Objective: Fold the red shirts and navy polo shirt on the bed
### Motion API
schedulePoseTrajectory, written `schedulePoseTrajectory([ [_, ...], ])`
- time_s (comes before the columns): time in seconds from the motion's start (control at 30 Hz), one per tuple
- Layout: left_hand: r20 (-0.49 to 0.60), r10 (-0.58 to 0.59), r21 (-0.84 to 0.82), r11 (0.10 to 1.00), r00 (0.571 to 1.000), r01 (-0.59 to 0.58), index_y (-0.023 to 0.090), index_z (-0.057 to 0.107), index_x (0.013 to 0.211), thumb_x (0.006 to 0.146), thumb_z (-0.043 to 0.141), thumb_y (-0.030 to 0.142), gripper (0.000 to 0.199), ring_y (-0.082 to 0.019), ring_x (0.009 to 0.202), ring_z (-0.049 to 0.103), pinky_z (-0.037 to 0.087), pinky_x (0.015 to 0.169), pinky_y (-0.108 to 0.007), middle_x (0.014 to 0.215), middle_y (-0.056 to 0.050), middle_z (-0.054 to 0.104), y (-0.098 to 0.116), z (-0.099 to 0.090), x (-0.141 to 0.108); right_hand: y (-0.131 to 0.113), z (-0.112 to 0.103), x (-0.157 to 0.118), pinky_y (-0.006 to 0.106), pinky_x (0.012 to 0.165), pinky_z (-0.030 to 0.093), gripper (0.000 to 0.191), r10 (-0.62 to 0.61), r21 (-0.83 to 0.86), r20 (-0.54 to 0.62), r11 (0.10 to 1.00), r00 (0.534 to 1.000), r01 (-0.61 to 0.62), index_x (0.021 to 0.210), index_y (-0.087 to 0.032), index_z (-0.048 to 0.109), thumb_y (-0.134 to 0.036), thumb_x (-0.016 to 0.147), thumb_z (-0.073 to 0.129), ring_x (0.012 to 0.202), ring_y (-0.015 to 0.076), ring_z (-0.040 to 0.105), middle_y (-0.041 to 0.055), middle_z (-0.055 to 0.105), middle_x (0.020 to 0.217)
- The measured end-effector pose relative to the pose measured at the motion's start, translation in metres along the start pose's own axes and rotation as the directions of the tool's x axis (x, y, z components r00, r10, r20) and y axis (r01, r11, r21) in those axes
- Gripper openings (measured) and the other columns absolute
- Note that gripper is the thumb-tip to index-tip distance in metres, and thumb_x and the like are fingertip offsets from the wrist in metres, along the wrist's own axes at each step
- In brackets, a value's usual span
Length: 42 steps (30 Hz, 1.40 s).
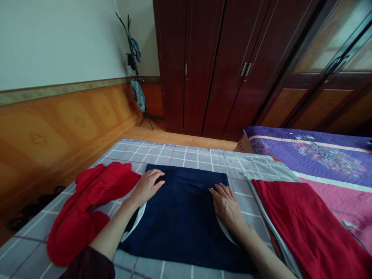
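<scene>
Dark maroon sleeve (91,265) fabric covers part of the left arm at the bottom of the view, beside a crumpled red garment (87,209) on a grey checked bedspread (186,155). A navy garment (183,221) lies flat on that bedspread, between the two arms, with curved white trim (138,223) along both sides and a few soft creases near its far edge. The left hand (149,184) rests palm down on its far left corner — open, fingers loosely bent and slightly spread. The right hand (226,201) lies on the far right part, also open and palm down, its fingers curled lightly near the side edge. To the right, a smooth red cloth (305,221) sits on top of grey and orange cloth layers. Beyond it is a quilted cover (319,155) in purple and pink with a floral pattern. Dark red wooden wardrobes (209,69) stand past the foot of the bedspread — a black coat rack (134,58) is near them by the wall, hung with a cap and clothing.
</scene>
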State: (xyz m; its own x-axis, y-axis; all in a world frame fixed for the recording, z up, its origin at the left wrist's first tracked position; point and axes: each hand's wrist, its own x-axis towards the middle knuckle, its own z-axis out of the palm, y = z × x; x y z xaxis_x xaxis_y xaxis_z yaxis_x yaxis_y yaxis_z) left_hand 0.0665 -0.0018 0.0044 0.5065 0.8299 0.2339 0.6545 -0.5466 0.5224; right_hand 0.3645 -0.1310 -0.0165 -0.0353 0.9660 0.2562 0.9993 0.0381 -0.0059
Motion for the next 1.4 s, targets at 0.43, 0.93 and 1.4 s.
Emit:
schedulePoseTrajectory([
  [0.43, 0.324, 0.307, 0.249, 0.885, 0.895, -0.394, 0.030, 0.028, 0.144, 0.094, 0.043, 0.043, 0.054, -0.027, 0.141, 0.013, 0.012, 0.113, -0.053, 0.152, -0.003, 0.025, 0.038, 0.043, -0.021, -0.010, -0.032, 0.025, 0.034, 0.096, 0.041, 0.039, 0.018, 0.101, 0.134, 0.994, 0.991, -0.031, 0.124, -0.012, 0.055, -0.024, 0.089, 0.044, 0.113, 0.0233, 0.053, 0.0125, 0.059, 0.122],
  [0.93, 0.205, 0.326, 0.248, 0.895, 0.923, -0.371, 0.027, 0.026, 0.145, 0.092, 0.036, 0.057, 0.062, -0.026, 0.141, 0.015, 0.011, 0.113, -0.051, 0.153, -0.006, 0.023, 0.025, 0.048, -0.022, -0.041, -0.017, 0.085, 0.034, 0.086, 0.044, 0.026, 0.164, -0.019, 0.052, 0.986, 0.985, -0.164, 0.106, -0.015, 0.063, -0.024, 0.090, 0.044, 0.102, 0.0248, 0.058, 0.0127, 0.065, 0.105],
  [1.4, 0.050, -0.071, 0.329, 0.943, 0.996, 0.051, 0.013, 0.035, 0.140, 0.093, 0.042, 0.044, 0.057, -0.034, 0.136, 0.025, 0.016, 0.108, -0.056, 0.146, -0.018, 0.034, -0.015, -0.007, -0.015, -0.042, 0.007, -0.007, 0.052, 0.106, 0.032, 0.062, -0.218, 0.000, -0.013, 0.976, 0.976, 0.218, 0.135, -0.007, 0.044, -0.049, 0.090, 0.045, 0.133, 0.0323, 0.032, 0.0191, 0.038, 0.143],
])
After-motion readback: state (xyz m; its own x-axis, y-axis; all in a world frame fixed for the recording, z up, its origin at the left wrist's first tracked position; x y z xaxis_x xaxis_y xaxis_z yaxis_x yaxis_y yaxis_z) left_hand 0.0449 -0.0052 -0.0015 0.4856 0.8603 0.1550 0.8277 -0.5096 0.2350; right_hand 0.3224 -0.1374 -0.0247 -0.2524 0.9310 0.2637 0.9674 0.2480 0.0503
